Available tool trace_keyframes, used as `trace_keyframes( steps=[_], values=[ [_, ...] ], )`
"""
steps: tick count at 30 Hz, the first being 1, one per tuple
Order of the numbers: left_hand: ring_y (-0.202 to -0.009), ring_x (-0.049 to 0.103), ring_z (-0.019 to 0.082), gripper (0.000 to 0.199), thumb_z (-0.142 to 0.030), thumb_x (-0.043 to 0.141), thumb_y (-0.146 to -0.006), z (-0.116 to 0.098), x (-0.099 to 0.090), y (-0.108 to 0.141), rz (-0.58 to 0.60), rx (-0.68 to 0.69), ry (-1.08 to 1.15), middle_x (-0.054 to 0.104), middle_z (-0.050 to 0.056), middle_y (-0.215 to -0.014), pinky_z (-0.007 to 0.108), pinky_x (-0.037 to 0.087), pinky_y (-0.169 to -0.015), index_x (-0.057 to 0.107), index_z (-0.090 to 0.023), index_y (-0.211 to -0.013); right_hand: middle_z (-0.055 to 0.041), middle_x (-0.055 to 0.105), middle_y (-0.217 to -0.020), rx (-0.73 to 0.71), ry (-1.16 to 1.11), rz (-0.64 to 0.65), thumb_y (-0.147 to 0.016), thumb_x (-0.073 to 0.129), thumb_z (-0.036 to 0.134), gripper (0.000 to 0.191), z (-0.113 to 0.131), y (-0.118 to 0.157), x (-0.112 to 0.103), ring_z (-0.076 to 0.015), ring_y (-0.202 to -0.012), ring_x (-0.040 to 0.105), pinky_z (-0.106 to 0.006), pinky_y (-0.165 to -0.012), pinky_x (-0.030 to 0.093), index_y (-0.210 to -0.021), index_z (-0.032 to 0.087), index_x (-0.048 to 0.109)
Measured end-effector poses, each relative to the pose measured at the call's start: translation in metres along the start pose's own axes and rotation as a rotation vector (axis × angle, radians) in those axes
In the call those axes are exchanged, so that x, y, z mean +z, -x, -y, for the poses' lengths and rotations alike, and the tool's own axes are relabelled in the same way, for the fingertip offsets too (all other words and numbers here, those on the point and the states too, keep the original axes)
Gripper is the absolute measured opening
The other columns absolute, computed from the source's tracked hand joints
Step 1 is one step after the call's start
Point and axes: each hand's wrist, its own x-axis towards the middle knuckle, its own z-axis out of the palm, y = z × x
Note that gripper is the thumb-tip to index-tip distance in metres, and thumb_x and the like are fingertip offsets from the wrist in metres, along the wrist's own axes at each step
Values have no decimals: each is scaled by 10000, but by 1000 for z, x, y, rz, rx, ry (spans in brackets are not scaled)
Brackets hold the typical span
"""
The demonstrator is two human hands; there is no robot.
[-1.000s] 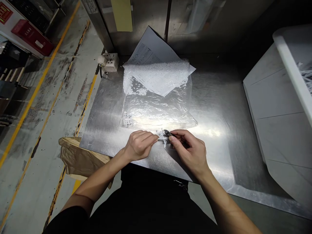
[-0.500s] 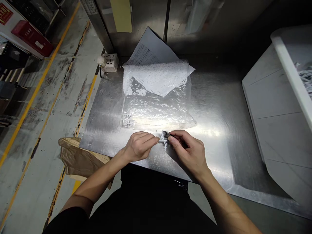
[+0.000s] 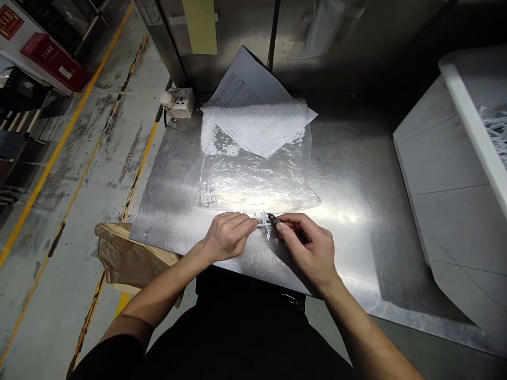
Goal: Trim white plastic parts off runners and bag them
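Note:
Between the finger and thumb of my left hand (image 3: 232,236) is the stem of a small white plastic sprue (image 3: 265,225), branched with short side pieces. My right hand (image 3: 309,243) is closed around a small dark hand tool (image 3: 273,218); the palm hides most of it, so its kind is not clear. The tool's tip is right beside the upper right of the sprue. Just beyond the hands lies a clear plastic bag (image 3: 257,182), its far part filled with many tiny white pieces (image 3: 253,113).
A printed sheet (image 3: 233,87) lies at the bag's far end on the metal table (image 3: 348,174). At the back left corner is a power strip (image 3: 182,103) with a plug. To the right stands a white bin (image 3: 447,174) with white sprues inside. Brown wrapping (image 3: 122,258) sits below the left edge.
The dark tool and my right hand have shifted slightly right, away from the sprue. The sprue has moved up a little and turned slightly in my left hand.

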Motion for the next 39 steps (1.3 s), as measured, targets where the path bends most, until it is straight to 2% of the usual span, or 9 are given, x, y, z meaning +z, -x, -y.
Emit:
trace_keyframes(
  steps=[7,30,39],
  values=[
    [-693,677,154,201,-137,510,-1131,1,0,0,25,1,-15,755,23,-834,313,466,-610,698,-171,-1066,10,809,-883,-41,-22,58,-1079,732,317,87,4,-1,0,-153,-694,719,-285,-651,578,-1114,255,783],
    [-683,654,157,217,-134,514,-1122,0,1,0,27,33,-66,716,11,-795,324,461,-615,712,-172,-1042,-26,805,-906,28,-17,61,-1077,729,394,163,3,-2,0,-185,-727,722,-327,-674,580,-1110,242,778],
    [-647,605,148,196,-147,549,-1131,-4,4,-1,-10,76,-154,675,-6,-758,330,431,-594,707,-174,-1019,-3,765,-802,62,-16,45,-1086,725,403,192,4,-3,2,-165,-662,675,-304,-625,531,-1010,234,774]
  ],
)
